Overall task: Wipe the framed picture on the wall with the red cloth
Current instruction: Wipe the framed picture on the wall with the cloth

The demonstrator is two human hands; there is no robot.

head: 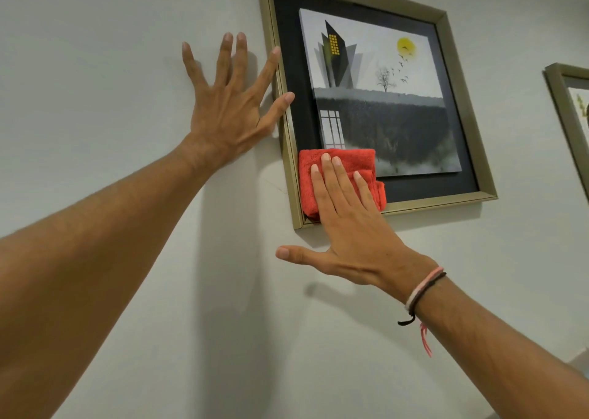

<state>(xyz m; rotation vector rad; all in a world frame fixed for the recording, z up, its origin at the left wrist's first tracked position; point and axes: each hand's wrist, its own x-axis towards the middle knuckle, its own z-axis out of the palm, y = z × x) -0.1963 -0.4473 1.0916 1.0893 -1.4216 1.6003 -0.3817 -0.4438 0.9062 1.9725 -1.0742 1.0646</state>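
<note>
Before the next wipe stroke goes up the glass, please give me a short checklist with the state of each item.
1. Red cloth flat under the right hand: ok, four fingers press it on the lower left corner.
2. Left hand steadies the framed picture: ok, thumb and index finger touch its left edge, palm on the wall.
3. Cloth folded, not trailing: ok.
4. Path upward free: ok.
5. Picture hangs firmly: cannot tell.
6. Second frame at right is clear of the stroke: ok.
</note>
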